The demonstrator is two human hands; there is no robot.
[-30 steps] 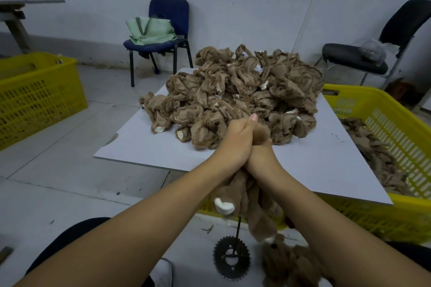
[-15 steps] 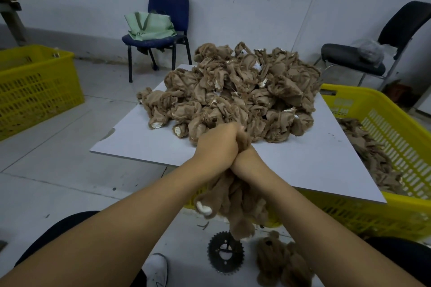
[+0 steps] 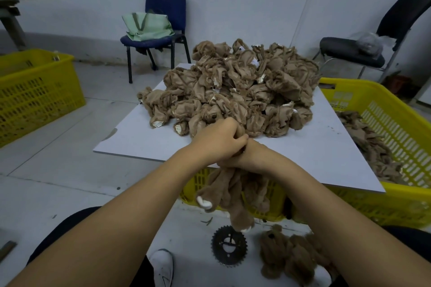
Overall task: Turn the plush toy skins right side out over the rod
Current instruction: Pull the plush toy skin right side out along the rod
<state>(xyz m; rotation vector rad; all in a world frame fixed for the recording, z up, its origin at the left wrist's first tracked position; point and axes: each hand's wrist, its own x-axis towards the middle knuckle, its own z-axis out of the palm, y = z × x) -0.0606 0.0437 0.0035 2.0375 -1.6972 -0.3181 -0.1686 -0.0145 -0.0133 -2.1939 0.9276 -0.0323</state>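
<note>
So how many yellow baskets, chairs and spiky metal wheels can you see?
Yellow plastic baskets: 2, one on the floor at left, one under the white board at right.
Chairs: 2, a blue padded chair and a black chair.
Black toothed metal wheel: 1.
Total: 5.

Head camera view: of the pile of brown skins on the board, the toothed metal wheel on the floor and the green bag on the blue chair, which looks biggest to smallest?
1. pile of brown skins
2. green bag
3. toothed metal wheel
The bag sits much farther away, so its true size against the wheel is unsure.
</note>
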